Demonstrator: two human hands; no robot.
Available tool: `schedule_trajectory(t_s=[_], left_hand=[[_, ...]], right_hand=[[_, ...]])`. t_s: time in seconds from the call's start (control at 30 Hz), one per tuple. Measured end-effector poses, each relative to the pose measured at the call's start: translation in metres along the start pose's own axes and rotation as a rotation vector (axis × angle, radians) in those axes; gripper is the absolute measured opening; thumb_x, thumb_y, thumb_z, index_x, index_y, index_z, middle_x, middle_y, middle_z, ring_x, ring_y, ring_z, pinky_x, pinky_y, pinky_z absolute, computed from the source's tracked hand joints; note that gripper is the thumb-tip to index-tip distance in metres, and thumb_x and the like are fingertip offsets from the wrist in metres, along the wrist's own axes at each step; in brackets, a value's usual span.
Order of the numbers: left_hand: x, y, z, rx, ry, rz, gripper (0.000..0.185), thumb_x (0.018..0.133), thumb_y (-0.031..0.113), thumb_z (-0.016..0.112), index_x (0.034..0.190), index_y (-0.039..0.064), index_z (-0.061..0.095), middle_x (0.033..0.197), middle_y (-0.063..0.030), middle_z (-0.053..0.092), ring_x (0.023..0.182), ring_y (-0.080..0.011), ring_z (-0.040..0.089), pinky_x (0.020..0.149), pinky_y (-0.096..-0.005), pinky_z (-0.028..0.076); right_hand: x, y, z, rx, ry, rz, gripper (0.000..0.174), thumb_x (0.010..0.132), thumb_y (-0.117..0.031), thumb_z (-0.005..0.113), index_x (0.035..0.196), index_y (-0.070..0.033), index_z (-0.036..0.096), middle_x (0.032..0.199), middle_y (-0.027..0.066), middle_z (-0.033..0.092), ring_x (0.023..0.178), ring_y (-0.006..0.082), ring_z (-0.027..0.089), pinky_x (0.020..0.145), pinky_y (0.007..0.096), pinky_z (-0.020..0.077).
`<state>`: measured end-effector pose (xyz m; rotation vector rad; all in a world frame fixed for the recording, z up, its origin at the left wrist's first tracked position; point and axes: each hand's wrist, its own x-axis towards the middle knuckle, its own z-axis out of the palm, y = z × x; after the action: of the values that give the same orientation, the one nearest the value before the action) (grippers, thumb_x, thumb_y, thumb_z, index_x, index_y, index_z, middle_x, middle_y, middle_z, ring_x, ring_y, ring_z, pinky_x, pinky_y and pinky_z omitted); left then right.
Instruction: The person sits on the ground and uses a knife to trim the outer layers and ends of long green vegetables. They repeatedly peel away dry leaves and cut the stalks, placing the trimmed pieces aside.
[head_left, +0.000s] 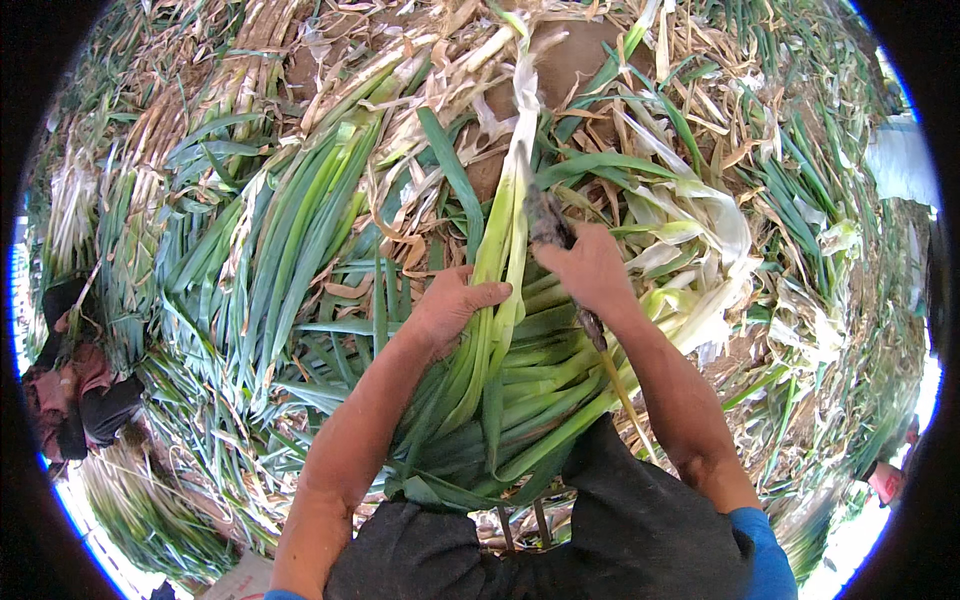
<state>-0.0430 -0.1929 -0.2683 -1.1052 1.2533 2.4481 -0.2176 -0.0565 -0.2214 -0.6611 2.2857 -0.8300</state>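
Observation:
My left hand is closed around the green leaves of a long green onion, whose pale stalk points away from me. My right hand grips a dark, dirt-covered tool just right of that stalk. The tool's tip is blurred, so its kind cannot be told. Below the hand, a thin yellowish rod or tube runs on towards my lap. Under both hands, a pile of green onions lies over my knees, its white ends to the right.
Bundles of green onions lie to the left on soil strewn with dry leaves. Peeled skins heap at the right. Another person is at the far left edge, and more onions lie at the lower left.

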Motion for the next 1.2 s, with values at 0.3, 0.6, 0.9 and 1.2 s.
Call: schedule_trajectory(t_s=[0.3, 0.6, 0.9, 1.2], left_hand=[[-0.032, 0.032, 0.007, 0.293, -0.146, 0.185, 0.050, 0.091, 0.022, 0.076, 0.129, -0.005, 0.059, 0.109, -0.0130, 0.071, 0.093, -0.0211, 0.069, 0.085, -0.0370, 0.056], [-0.053, 0.027, 0.104, 0.976, -0.769, 0.233, 0.049, 0.090, 0.020, 0.068, 0.126, -0.006, 0.048, 0.112, -0.0281, 0.062, 0.106, -0.0398, 0.064, 0.089, -0.0497, 0.053], [0.030, 0.071, -0.024, 1.065, 0.219, 0.696, 0.033, 0.096, 0.027, 0.066, 0.118, 0.003, 0.071, 0.109, -0.0206, 0.073, 0.103, -0.0386, 0.070, 0.092, -0.0447, 0.055], [0.090, 0.168, -0.285, 1.374, 1.092, 0.219, 0.055, 0.087, 0.034, 0.060, 0.127, -0.004, 0.065, 0.131, -0.0279, 0.064, 0.123, -0.0449, 0.061, 0.107, -0.0497, 0.047]], right_hand=[[-0.017, 0.027, -0.033, 0.119, 0.134, 0.013, 0.043, 0.082, -0.031, 0.074, 0.103, 0.007, 0.073, 0.078, 0.0108, 0.070, 0.073, 0.0155, 0.063, 0.071, 0.0323, 0.0517], [-0.118, -0.033, -0.123, 0.471, 0.374, -0.385, 0.053, 0.081, -0.014, 0.071, 0.129, 0.007, 0.063, 0.086, 0.0069, 0.070, 0.070, 0.0130, 0.060, 0.067, 0.0273, 0.0494], [-0.073, 0.076, -0.008, 0.090, -0.024, 0.188, 0.050, 0.074, -0.030, 0.077, 0.107, 0.006, 0.069, 0.089, 0.0174, 0.072, 0.080, 0.0277, 0.067, 0.079, 0.0410, 0.0534], [-0.072, 0.082, 0.003, -0.012, -0.028, 0.103, 0.057, 0.072, -0.038, 0.078, 0.107, 0.007, 0.068, 0.091, 0.0251, 0.071, 0.083, 0.0378, 0.068, 0.082, 0.0456, 0.0530]])
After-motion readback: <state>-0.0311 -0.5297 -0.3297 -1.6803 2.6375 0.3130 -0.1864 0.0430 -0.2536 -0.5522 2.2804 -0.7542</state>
